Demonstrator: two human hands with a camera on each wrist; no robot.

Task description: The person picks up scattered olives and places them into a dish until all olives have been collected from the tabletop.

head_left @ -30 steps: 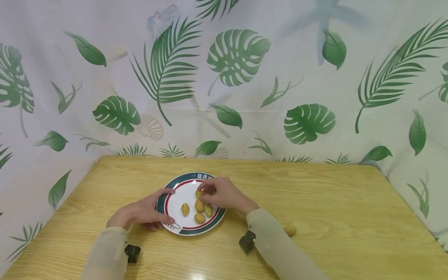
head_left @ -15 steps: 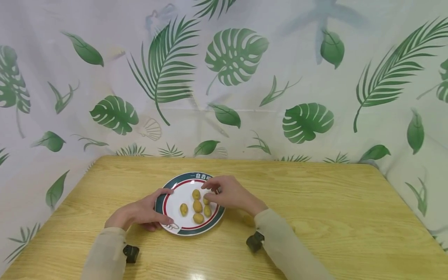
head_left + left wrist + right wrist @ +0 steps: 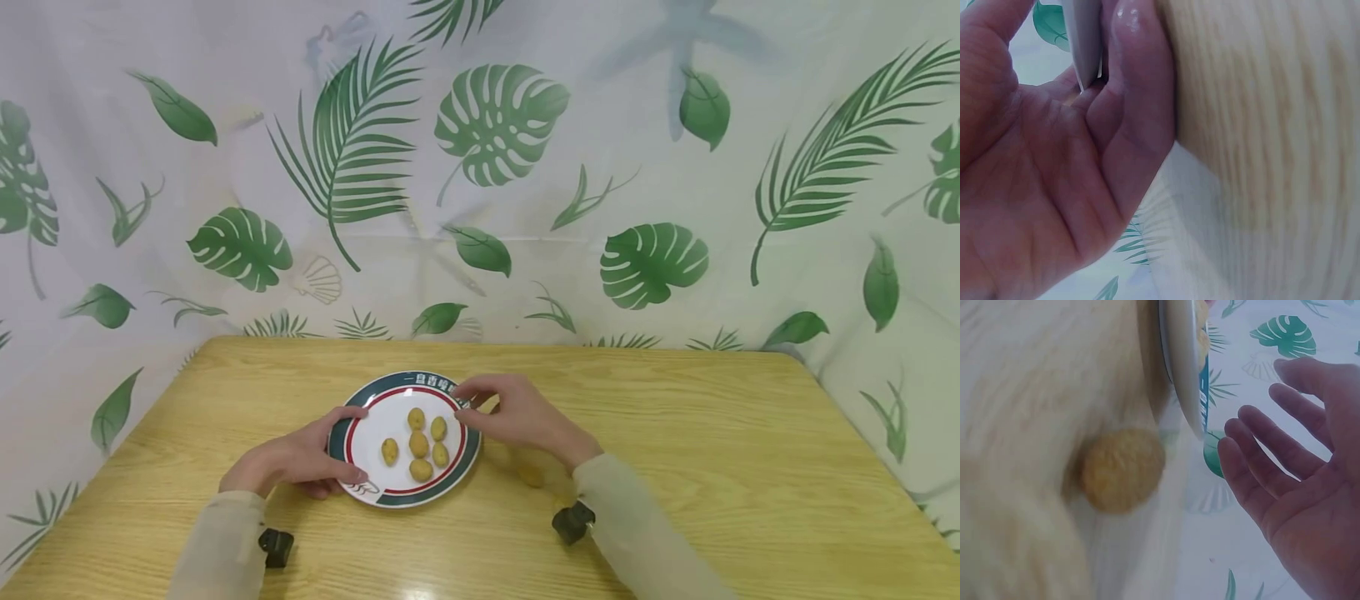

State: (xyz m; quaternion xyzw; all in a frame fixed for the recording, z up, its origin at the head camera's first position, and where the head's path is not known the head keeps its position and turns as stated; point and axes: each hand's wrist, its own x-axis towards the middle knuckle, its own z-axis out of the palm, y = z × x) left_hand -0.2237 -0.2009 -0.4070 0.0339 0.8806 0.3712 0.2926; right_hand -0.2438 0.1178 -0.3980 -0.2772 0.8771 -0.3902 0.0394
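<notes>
Several small yellow potatoes (image 3: 417, 444) lie on a round white plate (image 3: 405, 500) with a dark green and red rim, in the head view. My left hand (image 3: 303, 454) grips the plate's left edge, thumb on top and fingers beneath; the left wrist view shows that edge between thumb and fingers. Over the right rim hovers my right hand (image 3: 521, 417), holding nothing. Its fingers are spread and slightly bent in the right wrist view. Below that wrist, a loose potato (image 3: 1124, 470) sits on the table beside the plate.
Another yellow shape (image 3: 1010, 531), blurred and close to the camera, fills the lower left of the right wrist view. The wooden table (image 3: 675, 433) ends at a leaf-print curtain (image 3: 540, 283). Dark wrist cameras (image 3: 573, 523) hang from both sleeves.
My right hand has drawn away to the right from the potatoes; the one at its fingertips half a second ago now lies free on the plate. My left hand keeps its grip.
</notes>
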